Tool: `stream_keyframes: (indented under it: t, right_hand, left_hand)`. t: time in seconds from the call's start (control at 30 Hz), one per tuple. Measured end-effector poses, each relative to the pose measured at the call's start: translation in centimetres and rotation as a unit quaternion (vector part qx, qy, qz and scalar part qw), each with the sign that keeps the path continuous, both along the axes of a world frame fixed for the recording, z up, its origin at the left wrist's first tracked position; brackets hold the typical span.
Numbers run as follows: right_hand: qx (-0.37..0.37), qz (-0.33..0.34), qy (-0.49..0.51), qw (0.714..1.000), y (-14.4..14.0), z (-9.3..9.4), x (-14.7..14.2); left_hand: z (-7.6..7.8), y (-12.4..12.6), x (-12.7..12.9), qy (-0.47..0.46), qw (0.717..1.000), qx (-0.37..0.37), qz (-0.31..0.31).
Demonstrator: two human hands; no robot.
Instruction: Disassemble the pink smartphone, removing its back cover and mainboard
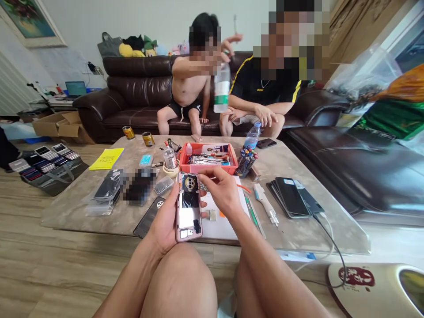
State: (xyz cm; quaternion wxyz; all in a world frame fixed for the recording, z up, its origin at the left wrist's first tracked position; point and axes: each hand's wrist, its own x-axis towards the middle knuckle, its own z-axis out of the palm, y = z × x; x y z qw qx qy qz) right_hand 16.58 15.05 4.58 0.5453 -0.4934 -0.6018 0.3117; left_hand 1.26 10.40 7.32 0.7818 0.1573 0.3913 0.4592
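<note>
A tray (208,168) sits mid-table (99,221), a notepad (106,159) to its left, stacked phones (291,196) to its right.

left hand (165,223) holds an opened phone (188,206) while right hand (222,191) pinches at its top.

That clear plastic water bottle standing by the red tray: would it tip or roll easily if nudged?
The clear plastic water bottle is tall and narrow and stands upright, so a nudge would probably topple it. Its round body would likely roll across the smooth stone table. It looks thin-walled, so probably light.

Red tray (207,168) — yellow notepad (106,158), sofa (139,95)
</note>
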Motion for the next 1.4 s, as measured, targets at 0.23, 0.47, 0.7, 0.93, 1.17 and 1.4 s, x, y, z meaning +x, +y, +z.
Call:
stream_keyframes:
  t: [0.23,0.47,0.7,0.93,1.17,1.4]
  right_hand:
    - [0.095,0.048,-0.064,0.992,0.9,0.8,-0.9]
    - [0.097,0.031,-0.139,0.985,1.1,1.8,-1.3]
    - [-0.112,-0.083,-0.125,0.982,0.3,-1.9,0.8]
    - [-0.231,-0.002,-0.327,0.916,-1.8,-6.6,0.2]
    - [-0.233,0.002,-0.371,0.899,-1.9,-6.4,-0.2]
    - [-0.211,-0.048,-0.284,0.934,-2.0,-7.1,1.7]
  left_hand:
    - [-0.7,0.1,-0.4,-0.002,1.0,-0.003,-0.019]
    - [-0.2,0.0,-0.3,0.03,0.998,-0.052,-0.034]
    - [0.1,-0.1,-0.4,-0.034,0.998,-0.018,-0.055]
    - [0.2,-0.1,0.1,-0.063,0.998,-0.012,-0.025]
    - [0.5,-0.3,0.4,-0.039,0.999,-0.015,-0.01]
    - [0.3,-0.3,-0.1,-0.039,0.998,-0.003,-0.039]
